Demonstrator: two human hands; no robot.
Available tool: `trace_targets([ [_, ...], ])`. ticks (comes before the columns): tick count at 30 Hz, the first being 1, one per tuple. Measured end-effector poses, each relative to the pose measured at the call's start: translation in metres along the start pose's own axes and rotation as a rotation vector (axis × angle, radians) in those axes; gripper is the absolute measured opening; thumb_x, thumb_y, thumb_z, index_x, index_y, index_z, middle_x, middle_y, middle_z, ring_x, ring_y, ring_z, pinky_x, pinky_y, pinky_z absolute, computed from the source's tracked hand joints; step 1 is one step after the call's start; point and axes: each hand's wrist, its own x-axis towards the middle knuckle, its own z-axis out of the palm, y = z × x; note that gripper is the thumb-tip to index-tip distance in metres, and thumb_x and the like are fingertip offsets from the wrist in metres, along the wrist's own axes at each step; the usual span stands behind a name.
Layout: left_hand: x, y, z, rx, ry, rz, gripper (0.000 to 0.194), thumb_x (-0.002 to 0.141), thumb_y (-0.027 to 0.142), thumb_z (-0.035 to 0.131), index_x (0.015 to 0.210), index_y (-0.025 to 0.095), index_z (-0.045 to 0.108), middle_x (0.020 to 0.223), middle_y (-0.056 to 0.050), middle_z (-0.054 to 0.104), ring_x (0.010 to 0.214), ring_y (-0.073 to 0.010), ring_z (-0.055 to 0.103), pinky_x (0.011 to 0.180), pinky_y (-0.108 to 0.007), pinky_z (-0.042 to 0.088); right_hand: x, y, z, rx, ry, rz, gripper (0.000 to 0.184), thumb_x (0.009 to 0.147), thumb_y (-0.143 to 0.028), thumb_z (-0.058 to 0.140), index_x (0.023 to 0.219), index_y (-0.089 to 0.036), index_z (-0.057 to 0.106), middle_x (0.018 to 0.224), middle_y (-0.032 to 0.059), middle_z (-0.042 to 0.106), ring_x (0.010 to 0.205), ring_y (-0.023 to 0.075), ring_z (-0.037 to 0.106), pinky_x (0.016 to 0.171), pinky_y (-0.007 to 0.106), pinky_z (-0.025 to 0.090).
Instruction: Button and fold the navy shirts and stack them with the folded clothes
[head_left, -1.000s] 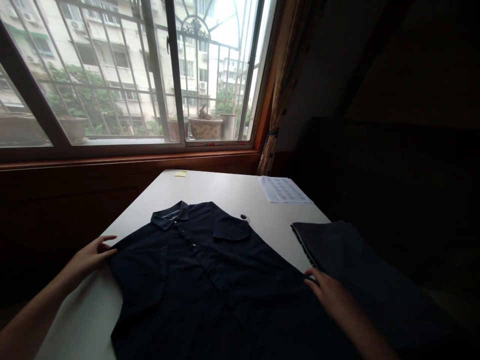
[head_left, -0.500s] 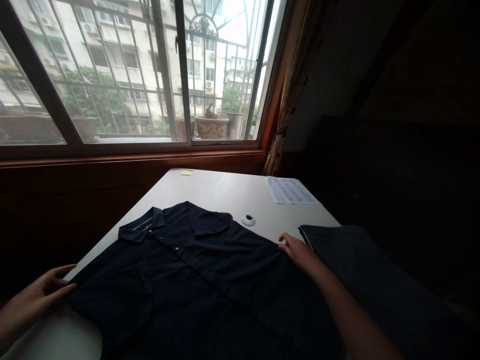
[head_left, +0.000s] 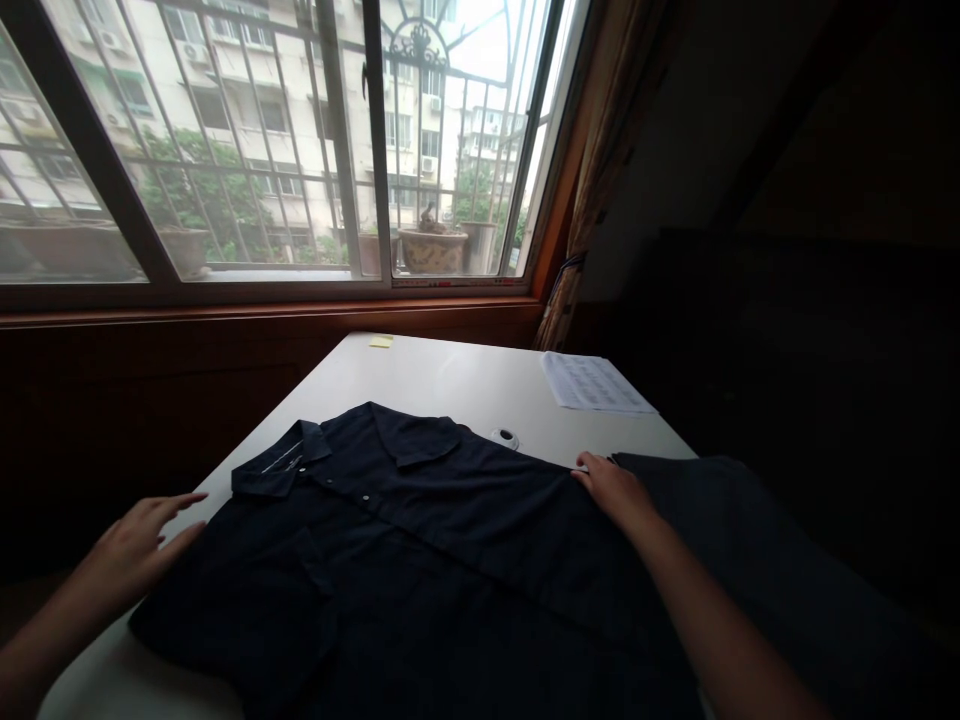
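Observation:
A dark navy shirt lies spread out on the white table, its buttons facing up and its collar toward the far left. My left hand hovers at the shirt's left shoulder edge, fingers apart, holding nothing. On the far side of the shirt, my right hand pinches the hem edge between thumb and fingers. The lower part of the shirt runs out of view at the bottom and is very dark.
Dark folded cloth lies at the table's right side. Printed sheets and a yellow sticky note rest near the far edge. A round white cable-hole cover sits beside the shirt. Beyond stands a barred window.
My left hand has let go of the shirt's left edge and moved up and right toward the collar. My right hand, still pinching, has shifted slightly right with the edge of the shirt.

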Motion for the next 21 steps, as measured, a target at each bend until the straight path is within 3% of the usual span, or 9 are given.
trace_targets([
  [5, 0.068, 0.105, -0.011, 0.008, -0.096, 0.300, 0.049, 0.088, 0.045, 0.046, 0.122, 0.017, 0.068, 0.124, -0.014, 0.065, 0.113, -0.0319, 0.061, 0.093, -0.042, 0.052, -0.013, 0.007, 0.003, -0.077, 0.009, 0.018, 0.015, 0.099, -0.026, 0.054, 0.107, -0.018, 0.063, 0.109, 0.0135, 0.069, 0.099, 0.0255, 0.065, 0.078, 0.032, 0.043],
  [8, 0.109, 0.158, 0.003, 0.024, -0.113, 0.360, 0.047, 0.090, 0.043, 0.048, 0.121, 0.017, 0.069, 0.126, -0.013, 0.065, 0.118, -0.0294, 0.059, 0.104, -0.038, 0.045, -0.013, 0.007, 0.007, -0.088, 0.027, 0.032, 0.014, 0.098, -0.021, 0.055, 0.106, -0.016, 0.065, 0.110, 0.0146, 0.068, 0.104, 0.0260, 0.064, 0.082, 0.031, 0.043],
  [10, 0.132, 0.181, 0.016, 0.043, -0.139, 0.358, 0.047, 0.089, 0.045, 0.050, 0.120, 0.017, 0.069, 0.128, -0.014, 0.065, 0.119, -0.0305, 0.058, 0.104, -0.038, 0.044, -0.012, 0.007, 0.009, -0.087, 0.039, 0.046, 0.013, 0.097, -0.020, 0.056, 0.105, -0.015, 0.065, 0.110, 0.0147, 0.068, 0.104, 0.0259, 0.063, 0.085, 0.031, 0.042],
  [14, 0.162, 0.199, 0.037, 0.087, -0.202, 0.278, 0.051, 0.082, 0.053, 0.059, 0.116, 0.017, 0.070, 0.121, -0.017, 0.067, 0.112, -0.0342, 0.061, 0.093, -0.040, 0.049, -0.009, 0.007, 0.012, -0.075, 0.062, 0.066, 0.013, 0.097, -0.020, 0.056, 0.103, -0.015, 0.066, 0.110, 0.0142, 0.068, 0.104, 0.0251, 0.063, 0.087, 0.031, 0.042],
  [21, 0.192, 0.182, 0.053, 0.128, -0.265, 0.105, 0.052, 0.077, 0.052, 0.063, 0.113, 0.016, 0.069, 0.122, -0.021, 0.065, 0.108, -0.0378, 0.061, 0.077, -0.038, 0.051, 0.003, 0.009, 0.015, -0.051, 0.070, 0.068, 0.011, 0.098, -0.020, 0.056, 0.102, -0.015, 0.065, 0.110, 0.0127, 0.067, 0.103, 0.0240, 0.063, 0.088, 0.029, 0.041],
])
